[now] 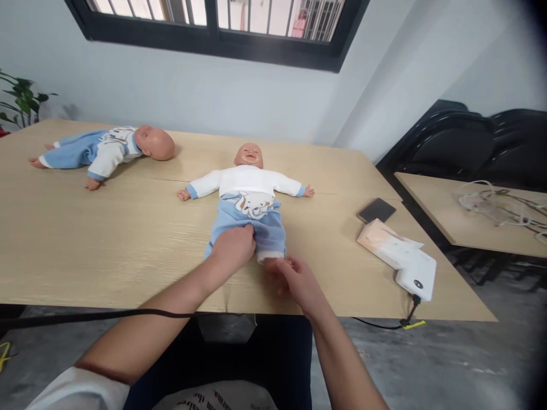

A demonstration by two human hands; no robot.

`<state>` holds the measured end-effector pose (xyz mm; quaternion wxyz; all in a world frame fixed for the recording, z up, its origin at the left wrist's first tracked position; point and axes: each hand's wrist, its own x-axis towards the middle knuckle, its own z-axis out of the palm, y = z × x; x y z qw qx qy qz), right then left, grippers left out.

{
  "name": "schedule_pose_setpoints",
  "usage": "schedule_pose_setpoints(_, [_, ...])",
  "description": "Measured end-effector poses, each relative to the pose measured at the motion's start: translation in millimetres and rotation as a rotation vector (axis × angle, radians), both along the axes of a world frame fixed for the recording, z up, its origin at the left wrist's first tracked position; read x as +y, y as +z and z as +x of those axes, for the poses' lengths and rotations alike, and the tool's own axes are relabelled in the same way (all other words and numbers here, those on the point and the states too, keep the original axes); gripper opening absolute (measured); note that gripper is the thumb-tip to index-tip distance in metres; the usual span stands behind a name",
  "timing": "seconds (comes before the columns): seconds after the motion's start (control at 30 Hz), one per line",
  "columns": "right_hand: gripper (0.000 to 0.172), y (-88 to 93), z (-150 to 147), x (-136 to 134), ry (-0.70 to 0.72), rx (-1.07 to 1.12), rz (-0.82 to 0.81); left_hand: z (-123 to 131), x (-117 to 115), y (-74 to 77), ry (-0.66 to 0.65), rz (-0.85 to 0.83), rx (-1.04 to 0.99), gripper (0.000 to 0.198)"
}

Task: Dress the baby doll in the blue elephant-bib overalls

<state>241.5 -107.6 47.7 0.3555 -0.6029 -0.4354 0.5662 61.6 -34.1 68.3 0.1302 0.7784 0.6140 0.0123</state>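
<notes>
A baby doll (248, 155) lies on its back in front of me, arms spread, wearing a white top (245, 181) with blue cuffs. Pale blue trousers (270, 230) with a white animal print cover its lower body. My left hand (235, 246) is closed on the trousers between the legs, its fingertips partly hidden. At the doll's bare foot by the white hem, my right hand (299, 282) is closed around the foot. The doll's other foot is hidden behind my left hand and forearm.
A second, similarly dressed doll (154, 142) lies on the table (128, 239) at the back left. To the right are a dark phone (376, 210), a tissue pack (387, 244) and a white cabled device (419, 276). A black cable (128, 313) crosses my left forearm.
</notes>
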Motion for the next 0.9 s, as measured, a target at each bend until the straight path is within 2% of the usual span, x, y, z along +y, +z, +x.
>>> schedule_pose_setpoints(0.1, [0.035, -3.1, 0, -2, -0.001, -0.112, 0.017, 0, -4, 4.6, 0.012, 0.056, -0.033, 0.032])
schedule_pose_setpoints(0.17, [0.036, -6.0, 0, -4, 0.01, -0.215, 0.048, 1, 1, 8.3, -0.017, 0.19, -0.049, 0.035])
schedule_pose_setpoints(0.3, [0.035, -10.6, -3, -8, 0.036, -0.436, 0.184, 5, 36, 14.3, -0.226, 0.462, -0.042, 0.03])
schedule_pose_setpoints(0.4, [0.031, -11.9, -7, -10, 0.061, -0.535, 0.205, 11, 67, 13.3, -0.404, 0.432, 0.009, 0.038])
schedule_pose_setpoints(0.47, [0.029, -11.8, -9, -12, 0.071, -0.567, 0.189, 16, 80, 10.2, -0.446, 0.387, 0.047, 0.029])
schedule_pose_setpoints(0.57, [0.029, -10.8, -10, -16, 0.089, -0.583, 0.171, 22, 91, 6.9, -0.379, 0.391, 0.074, 0.018])
schedule_pose_setpoints(0.73, [0.028, -10.7, -11, -25, 0.146, -0.586, 0.149, 20, 113, 12.1, -0.19, 0.487, 0.056, 0.026])
schedule_pose_setpoints(0.8, [0.029, -10.3, -13, -30, 0.174, -0.614, 0.139, 18, 120, 13.1, -0.204, 0.49, 0.026, 0.024])
schedule_pose_setpoints(0.9, [0.025, -6.9, -18, -36, 0.225, -0.658, 0.125, 14, 120, 11.0, -0.302, 0.441, -0.017, 0.022])
